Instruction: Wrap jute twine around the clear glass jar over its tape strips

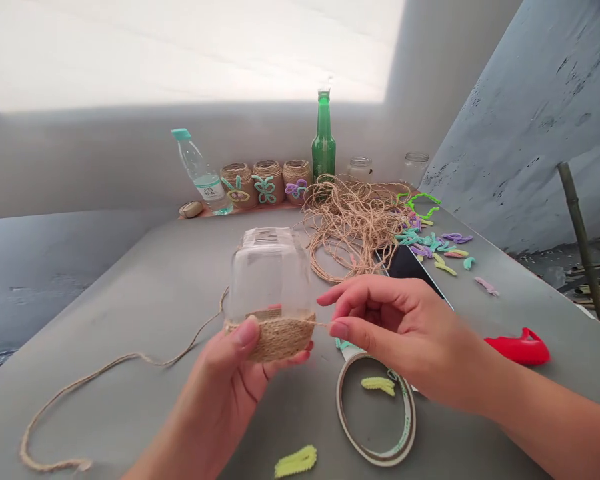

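The left hand (pixel 225 380) cupped a clear glass jar (pixel 270 273) wrapped low with tan jute twine (pixel 279 337) at seven o'clock; the right hand (pixel 400 333) pinched the strand at four o'clock. The white label (pixel 207 188) on a clear plastic bottle (pixel 200 170) at eleven o'clock was unreadable.

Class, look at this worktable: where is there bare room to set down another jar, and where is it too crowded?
The grey tabletop has bare room left of the glass jar, above the loose twine strand. A smaller patch lies between the red plastic piece and the pipe-cleaner shapes. The back is crowded around the twine heap and phone.
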The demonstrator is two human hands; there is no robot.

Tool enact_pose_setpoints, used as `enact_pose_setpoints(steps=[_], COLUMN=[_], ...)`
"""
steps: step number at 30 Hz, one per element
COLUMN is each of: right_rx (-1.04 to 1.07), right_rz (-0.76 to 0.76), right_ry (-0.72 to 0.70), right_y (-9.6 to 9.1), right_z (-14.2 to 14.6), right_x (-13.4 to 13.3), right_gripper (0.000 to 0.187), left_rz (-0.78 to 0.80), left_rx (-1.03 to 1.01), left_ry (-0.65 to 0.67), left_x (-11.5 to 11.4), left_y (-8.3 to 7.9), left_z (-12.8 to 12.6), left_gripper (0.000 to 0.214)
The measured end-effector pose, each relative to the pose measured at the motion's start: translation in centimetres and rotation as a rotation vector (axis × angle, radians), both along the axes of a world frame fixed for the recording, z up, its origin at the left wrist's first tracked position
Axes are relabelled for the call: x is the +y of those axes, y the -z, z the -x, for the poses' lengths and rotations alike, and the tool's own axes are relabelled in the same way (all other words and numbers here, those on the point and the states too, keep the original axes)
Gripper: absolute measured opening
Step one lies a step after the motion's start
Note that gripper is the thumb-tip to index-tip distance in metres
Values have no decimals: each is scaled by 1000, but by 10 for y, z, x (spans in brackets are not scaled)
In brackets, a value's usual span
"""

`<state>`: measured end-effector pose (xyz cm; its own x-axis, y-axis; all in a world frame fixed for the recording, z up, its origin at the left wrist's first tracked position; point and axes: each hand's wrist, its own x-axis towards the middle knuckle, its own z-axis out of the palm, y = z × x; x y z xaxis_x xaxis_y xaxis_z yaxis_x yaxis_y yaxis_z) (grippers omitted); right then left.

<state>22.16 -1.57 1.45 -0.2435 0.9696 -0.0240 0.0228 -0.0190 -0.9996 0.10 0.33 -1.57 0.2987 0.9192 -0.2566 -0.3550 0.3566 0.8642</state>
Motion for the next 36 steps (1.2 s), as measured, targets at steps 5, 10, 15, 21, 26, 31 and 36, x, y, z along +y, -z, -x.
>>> enact_pose_setpoints(steps=[5,10,15,21,26,31,36], right_rx=[88,49,19,118,209,144,90], right_rz=[23,73,107,234,237,184,144], right_ry=[-54,-66,-62,-78,-112,43,64], right_y=[-7,-2,0,10,15,16,16], right_z=[-4,-2,1,-3,-2,4,6], right_x=[-2,-1,-1,3,7,8,3], right_gripper=[14,19,25,37,54,56,60], left_rz=[29,29,30,87,107,78,72], left_rx=[-23,-38,-98,-171,-210,-9,219], left_ry=[42,64,138,173,194,13,-6], left_x=[0,1,-2,-7,-8,-6,-4], left_y=[2,-3,-8,-6,-6,7,12], left_z=[1,0,-1,0,2,1,0], left_gripper=[30,32,33,38,42,47,82])
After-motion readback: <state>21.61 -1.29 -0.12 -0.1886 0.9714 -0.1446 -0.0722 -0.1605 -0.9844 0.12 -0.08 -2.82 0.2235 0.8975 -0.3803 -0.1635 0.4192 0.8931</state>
